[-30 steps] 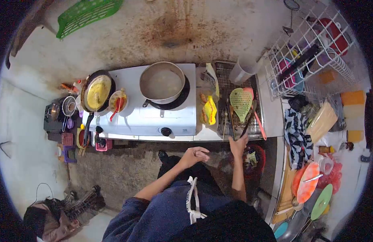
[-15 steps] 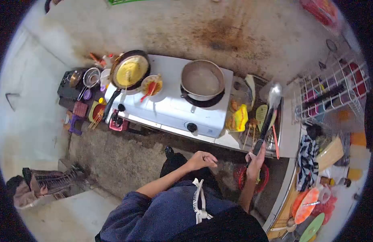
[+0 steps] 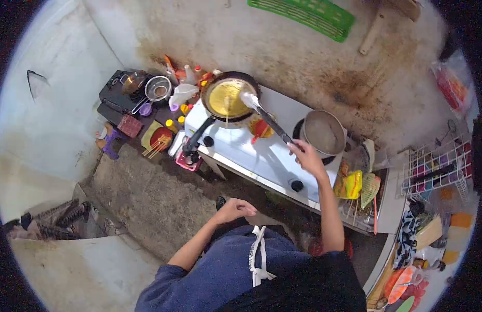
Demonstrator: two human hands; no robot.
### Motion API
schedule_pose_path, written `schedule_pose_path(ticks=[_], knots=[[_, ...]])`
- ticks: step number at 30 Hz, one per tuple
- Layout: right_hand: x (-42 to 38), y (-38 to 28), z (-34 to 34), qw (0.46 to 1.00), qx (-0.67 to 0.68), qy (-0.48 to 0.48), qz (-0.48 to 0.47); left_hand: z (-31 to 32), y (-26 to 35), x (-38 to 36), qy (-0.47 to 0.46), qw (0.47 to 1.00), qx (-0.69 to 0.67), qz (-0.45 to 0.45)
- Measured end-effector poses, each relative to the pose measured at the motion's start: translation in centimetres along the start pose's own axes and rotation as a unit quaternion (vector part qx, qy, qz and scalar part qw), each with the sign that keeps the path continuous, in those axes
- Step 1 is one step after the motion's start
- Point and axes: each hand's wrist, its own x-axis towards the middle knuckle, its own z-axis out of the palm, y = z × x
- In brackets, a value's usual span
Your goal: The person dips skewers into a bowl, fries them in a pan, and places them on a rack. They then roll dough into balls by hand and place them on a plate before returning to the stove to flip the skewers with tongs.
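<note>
My right hand (image 3: 306, 157) grips the black handle of a spatula (image 3: 272, 124) and reaches out over the white stove (image 3: 241, 153). The spatula's shiny head overlaps the right rim of a black frying pan (image 3: 205, 92). Yellow contents fill the pan's base, and a thin stick pokes out over the front rim. Just beside the pan, under the spatula, sits a small bowl (image 3: 271, 130) with a red spoon (image 3: 260, 128). Before my waist hovers my left hand (image 3: 236, 210), fingers loosely bent, nothing in it.
A grey pot (image 3: 324, 134) stands on the right burner, close to my right wrist. Right of the stove lie a yellow packet (image 3: 349, 185) and skewers. Left of it are a plate with skewers in red sauce (image 3: 161, 136), a strainer (image 3: 159, 89) and bottles. A wire rack (image 3: 439, 169) is at far right.
My right hand has swung the spatula left from beside the stove to over the frying pan. The view has shifted, and my left hand stays near my waist.
</note>
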Motion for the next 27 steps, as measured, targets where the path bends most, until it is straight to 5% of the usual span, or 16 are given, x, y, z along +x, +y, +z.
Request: schedule_pose_path(ticks=[2,5,11,24,27], knots=[[4.1,-1.9,0.8,0.996,-0.083,-0.024,-0.032,-3.7,3.5,-2.3,0.118,0.989,0.068,-0.061],[8.7,-4.3,2.2,0.985,-0.168,-0.021,-0.017,-9.9,0.6,-3.5,0.247,0.966,0.013,0.077],[12.3,-8.6,5.3,0.931,-0.362,-0.002,-0.050,-19.0,0.0,-6.0,0.380,0.918,-0.010,0.113],[12.9,-12.8,8.1,0.878,-0.478,0.014,-0.032,-22.7,-1.2,-6.4,0.337,0.935,-0.072,0.090],[13.7,-12.8,8.5,0.875,-0.473,0.047,-0.092,-22.9,-2.0,-6.7,0.330,0.936,-0.100,0.076]])
